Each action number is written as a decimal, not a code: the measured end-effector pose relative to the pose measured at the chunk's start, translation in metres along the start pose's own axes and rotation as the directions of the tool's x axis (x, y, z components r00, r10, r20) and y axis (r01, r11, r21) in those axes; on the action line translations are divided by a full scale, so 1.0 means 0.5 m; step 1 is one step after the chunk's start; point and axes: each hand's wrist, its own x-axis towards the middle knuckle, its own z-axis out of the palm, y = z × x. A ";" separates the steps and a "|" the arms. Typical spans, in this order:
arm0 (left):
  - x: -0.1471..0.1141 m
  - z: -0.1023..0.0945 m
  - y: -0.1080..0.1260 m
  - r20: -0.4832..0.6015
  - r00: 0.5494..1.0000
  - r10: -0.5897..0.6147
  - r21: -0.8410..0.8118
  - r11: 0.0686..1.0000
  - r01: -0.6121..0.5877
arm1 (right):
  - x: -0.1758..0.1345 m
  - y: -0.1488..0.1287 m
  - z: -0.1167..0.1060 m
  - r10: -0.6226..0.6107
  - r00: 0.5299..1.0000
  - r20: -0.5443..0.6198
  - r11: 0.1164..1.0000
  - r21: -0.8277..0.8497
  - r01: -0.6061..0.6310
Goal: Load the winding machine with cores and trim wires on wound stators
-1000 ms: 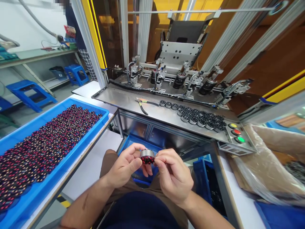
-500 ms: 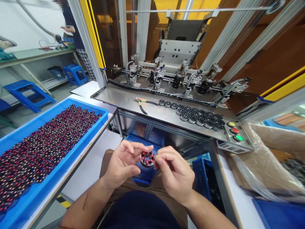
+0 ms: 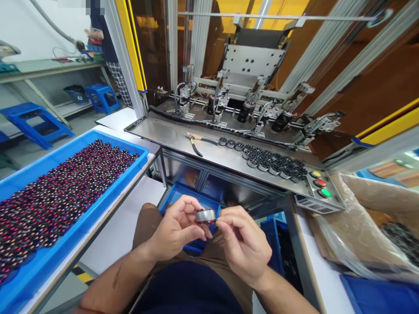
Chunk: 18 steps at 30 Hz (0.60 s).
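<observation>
Above my lap I hold a small motor stator [image 3: 205, 215], seen edge-on with its silver metal rim facing me and bits of red winding below. My left hand [image 3: 180, 224] grips it from the left, fingers curled behind it and thumb below. My right hand [image 3: 244, 240] is closed in a pinch at the stator's right edge; whether a thin wire is between those fingertips I cannot tell. On the steel ledge in front lie cutting pliers [image 3: 196, 145] with dark handles and several black-and-silver stator cores [image 3: 271, 160] in rows.
To the left stands a blue tray [image 3: 131, 185] full of red-wound stators. A machine [image 3: 248, 91] with several fixtures rises behind the ledge. Yellow, red and green buttons [image 3: 320, 183] sit at right, beside a plastic-lined carton [image 3: 363, 218]. A person [image 3: 108, 48] stands far left.
The stator has been tipped from showing its red-wound face to showing its silver side. My left fingers have curled further behind it. My right hand keeps its pinch at the edge.
</observation>
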 end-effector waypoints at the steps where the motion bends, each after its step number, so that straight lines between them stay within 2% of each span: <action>1: 0.000 0.001 -0.001 -0.033 0.997 0.065 0.068 0.996 -0.063 | -0.001 -0.001 0.002 0.037 0.999 -0.003 0.999 0.023 -0.037; 4: -0.001 0.002 -0.002 -0.058 0.948 0.314 0.316 0.906 -0.281 | -0.005 0.000 0.011 0.220 0.975 0.018 0.964 0.149 -0.220; 7: 0.002 -0.003 0.003 0.039 0.881 0.471 0.492 0.759 -0.427 | -0.013 0.010 0.022 0.421 0.902 0.102 0.825 0.370 -0.427; 10: 0.004 -0.010 0.008 0.111 0.848 0.518 0.574 0.663 -0.480 | -0.020 0.021 0.032 0.546 0.809 0.217 0.631 0.529 -0.568; 13: 0.003 -0.015 0.011 0.136 0.847 0.513 0.604 0.635 -0.482 | -0.024 0.026 0.037 0.599 0.743 0.298 0.504 0.582 -0.639; 15: 0.001 -0.018 0.011 0.129 0.855 0.502 0.607 0.643 -0.468 | -0.025 0.026 0.038 0.617 0.720 0.317 0.466 0.590 -0.659; 18: -0.002 -0.020 0.010 0.107 0.864 0.492 0.599 0.661 -0.451 | -0.024 0.024 0.038 0.631 0.706 0.320 0.464 0.575 -0.675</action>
